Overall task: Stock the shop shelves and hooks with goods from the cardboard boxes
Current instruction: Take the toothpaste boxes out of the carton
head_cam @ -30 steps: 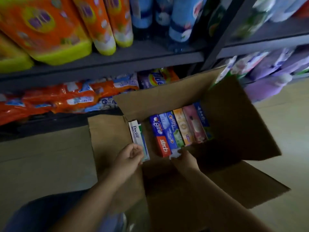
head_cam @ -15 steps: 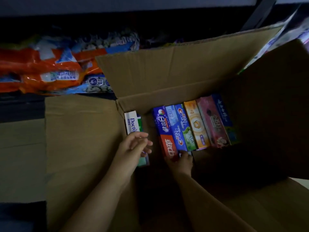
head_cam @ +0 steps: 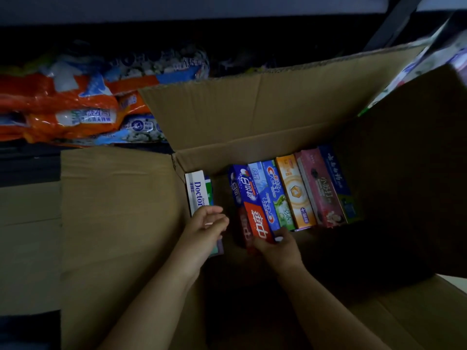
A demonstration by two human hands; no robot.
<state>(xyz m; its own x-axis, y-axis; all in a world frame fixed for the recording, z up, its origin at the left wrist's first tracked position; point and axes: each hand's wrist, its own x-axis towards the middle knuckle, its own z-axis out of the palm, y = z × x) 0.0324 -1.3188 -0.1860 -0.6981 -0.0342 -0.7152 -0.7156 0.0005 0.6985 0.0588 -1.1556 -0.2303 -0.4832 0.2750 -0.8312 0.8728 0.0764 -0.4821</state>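
Head view: I see an open cardboard box (head_cam: 252, 117) with toothpaste cartons standing in a row inside | my left hand (head_cam: 206, 227), fingers loosely spread, rests on the white Doctor carton (head_cam: 197, 192) | my right hand (head_cam: 278, 248) pinches the red-and-blue carton (head_cam: 255, 210) at its near end | orange packets (head_cam: 63, 114) on the shelf behind.

The scene is dimly lit. A dark shelf (head_cam: 83, 160) is seen at the upper left, loaded with orange and blue packs (head_cam: 75, 114) lying flat. A dark upright post (head_cam: 394, 24) rises at the upper right. A pale floor (head_cam: 27, 243) is seen at the left.
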